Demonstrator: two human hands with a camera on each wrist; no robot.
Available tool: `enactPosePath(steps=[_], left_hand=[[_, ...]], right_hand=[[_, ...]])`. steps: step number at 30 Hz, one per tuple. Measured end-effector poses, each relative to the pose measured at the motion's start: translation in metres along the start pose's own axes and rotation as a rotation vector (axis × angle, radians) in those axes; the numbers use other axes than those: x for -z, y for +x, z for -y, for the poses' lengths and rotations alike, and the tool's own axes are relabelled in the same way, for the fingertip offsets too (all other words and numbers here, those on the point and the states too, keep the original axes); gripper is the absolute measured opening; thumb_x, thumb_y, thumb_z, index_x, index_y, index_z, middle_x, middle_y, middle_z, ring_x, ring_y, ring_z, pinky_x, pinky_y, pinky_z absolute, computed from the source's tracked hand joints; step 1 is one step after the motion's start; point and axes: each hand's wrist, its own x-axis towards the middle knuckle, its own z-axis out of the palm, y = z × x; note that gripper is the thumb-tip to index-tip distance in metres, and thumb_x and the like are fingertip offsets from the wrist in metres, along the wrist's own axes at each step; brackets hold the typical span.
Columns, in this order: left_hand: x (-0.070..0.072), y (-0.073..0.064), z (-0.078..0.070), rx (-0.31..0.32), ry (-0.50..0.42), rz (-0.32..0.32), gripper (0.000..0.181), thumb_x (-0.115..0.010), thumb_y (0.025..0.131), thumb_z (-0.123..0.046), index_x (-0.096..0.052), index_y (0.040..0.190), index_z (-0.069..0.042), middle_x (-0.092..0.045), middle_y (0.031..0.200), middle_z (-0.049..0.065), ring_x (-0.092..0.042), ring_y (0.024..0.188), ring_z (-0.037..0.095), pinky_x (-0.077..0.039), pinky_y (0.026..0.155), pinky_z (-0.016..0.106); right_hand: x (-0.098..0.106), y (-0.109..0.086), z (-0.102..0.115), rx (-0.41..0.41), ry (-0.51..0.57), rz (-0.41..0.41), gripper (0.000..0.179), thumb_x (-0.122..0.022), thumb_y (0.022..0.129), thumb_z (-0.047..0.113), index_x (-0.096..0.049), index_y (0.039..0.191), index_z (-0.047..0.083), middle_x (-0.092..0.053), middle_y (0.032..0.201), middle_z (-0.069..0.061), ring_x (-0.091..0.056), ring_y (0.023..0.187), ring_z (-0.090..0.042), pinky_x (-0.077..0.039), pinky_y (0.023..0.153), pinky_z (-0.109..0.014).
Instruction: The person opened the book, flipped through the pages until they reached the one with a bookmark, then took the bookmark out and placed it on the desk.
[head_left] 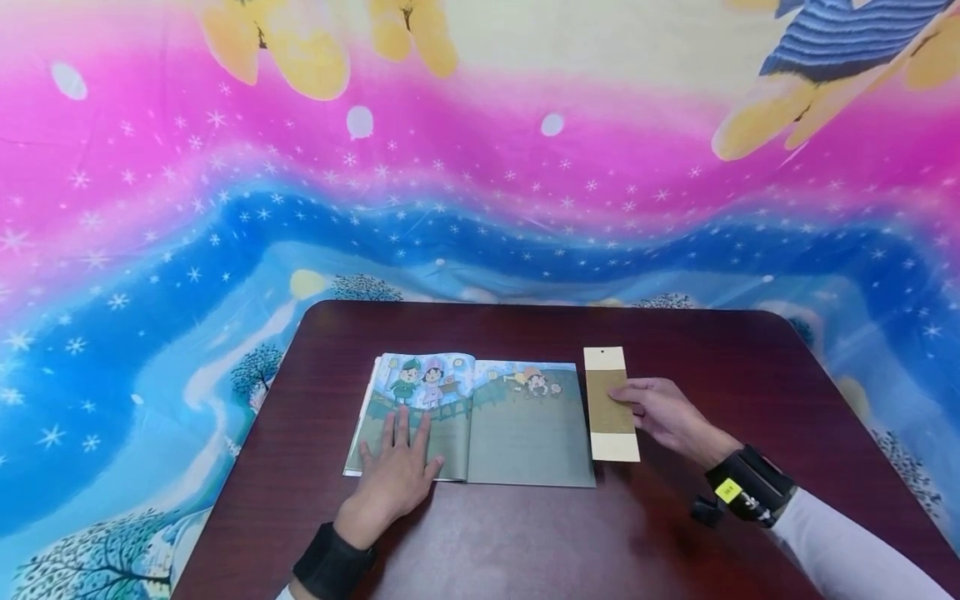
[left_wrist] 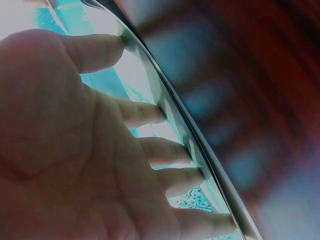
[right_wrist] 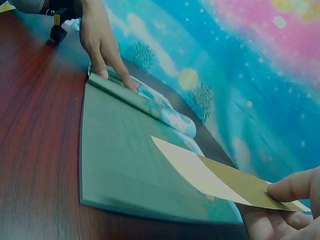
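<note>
An open picture book (head_left: 525, 433) lies on the table, its pages showing cartoon figures above a grey-green lower area. My left hand (head_left: 397, 475) rests on the left page with its fingers spread and straight; the left wrist view shows the palm (left_wrist: 60, 130) close up, fingertips at the page. Just right of the book, my right hand (head_left: 675, 417) pinches a bookmark-like card strip (head_left: 609, 400) by its right edge. The strip is cream at both ends, gold-brown in the middle, with a small hole at the top. In the right wrist view the strip (right_wrist: 200, 175) is held above the right page, thumb on top.
The dark reddish-brown table (head_left: 525, 542) has rounded far corners. Behind it hangs a pink and blue patterned cloth (head_left: 487, 208). Black bands (head_left: 750, 483) circle both wrists, and a small black piece (head_left: 705, 511) shows beside the right band.
</note>
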Motion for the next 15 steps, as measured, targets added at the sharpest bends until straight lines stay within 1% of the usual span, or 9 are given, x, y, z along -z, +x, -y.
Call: enactPosePath(steps=[1, 3, 5, 8, 10, 12, 15], left_hand=[[0.000, 0.000, 0.000, 0.000, -0.001, 0.001, 0.070, -0.055, 0.109, -0.041, -0.033, 0.166, -0.007, -0.018, 0.172, 0.030, -0.018, 0.159, 0.050, -0.018, 0.112, 0.086], [0.000, 0.001, 0.000, 0.000, -0.003, 0.002, 0.070, -0.055, 0.109, -0.041, -0.033, 0.166, -0.006, -0.018, 0.172, 0.031, -0.017, 0.159, 0.050, -0.018, 0.112, 0.086], [-0.001, 0.001, 0.000, 0.001, -0.004, 0.004, 0.070, -0.055, 0.109, -0.041, -0.033, 0.166, -0.007, -0.018, 0.172, 0.031, -0.017, 0.159, 0.049, -0.018, 0.112, 0.086], [-0.001, 0.000, -0.001, 0.006, -0.001, 0.010, 0.070, -0.054, 0.110, -0.042, -0.032, 0.167, -0.007, -0.018, 0.172, 0.030, -0.017, 0.160, 0.049, -0.018, 0.112, 0.086], [0.000, -0.001, -0.001, 0.008, -0.002, 0.012, 0.070, -0.054, 0.110, -0.042, -0.032, 0.167, -0.008, -0.018, 0.172, 0.030, -0.017, 0.160, 0.049, -0.019, 0.112, 0.085], [0.001, -0.001, -0.001, 0.008, -0.005, 0.012, 0.070, -0.055, 0.110, -0.042, -0.032, 0.167, -0.007, -0.018, 0.172, 0.030, -0.017, 0.160, 0.049, -0.019, 0.112, 0.085], [0.002, -0.002, -0.001, 0.006, -0.010, 0.010, 0.070, -0.055, 0.109, -0.041, -0.033, 0.166, -0.007, -0.019, 0.172, 0.030, -0.017, 0.159, 0.049, -0.018, 0.112, 0.086]], right_hand=[[0.003, 0.000, -0.001, 0.001, -0.004, -0.009, 0.014, -0.068, 0.102, 0.003, -0.073, 0.114, -0.002, -0.073, 0.100, -0.002, -0.074, 0.091, -0.013, -0.063, 0.082, -0.032], [0.009, 0.000, -0.002, 0.005, -0.034, -0.018, 0.017, -0.068, 0.103, 0.005, -0.072, 0.117, -0.003, -0.072, 0.100, 0.000, -0.073, 0.091, -0.012, -0.062, 0.081, -0.031], [0.015, -0.001, -0.003, 0.005, -0.068, -0.035, 0.028, -0.068, 0.103, 0.008, -0.067, 0.126, -0.009, -0.073, 0.102, 0.000, -0.073, 0.093, -0.011, -0.062, 0.081, -0.031], [0.023, -0.001, -0.005, 0.014, -0.136, -0.041, 0.046, -0.067, 0.105, 0.012, -0.054, 0.139, -0.016, -0.072, 0.105, 0.000, -0.072, 0.096, -0.010, -0.062, 0.083, -0.033], [0.027, -0.001, -0.007, 0.021, -0.183, -0.051, 0.052, -0.067, 0.105, 0.014, -0.051, 0.142, -0.018, -0.072, 0.105, 0.000, -0.072, 0.096, -0.010, -0.062, 0.084, -0.033], [0.031, -0.001, -0.009, 0.027, -0.227, -0.064, 0.051, -0.068, 0.105, 0.016, -0.053, 0.140, -0.018, -0.070, 0.105, 0.000, -0.071, 0.095, -0.011, -0.062, 0.084, -0.033], [0.038, 0.000, -0.013, 0.031, -0.276, -0.092, 0.042, -0.068, 0.105, 0.017, -0.061, 0.131, -0.015, -0.068, 0.104, -0.001, -0.070, 0.091, -0.012, -0.063, 0.083, -0.034]])
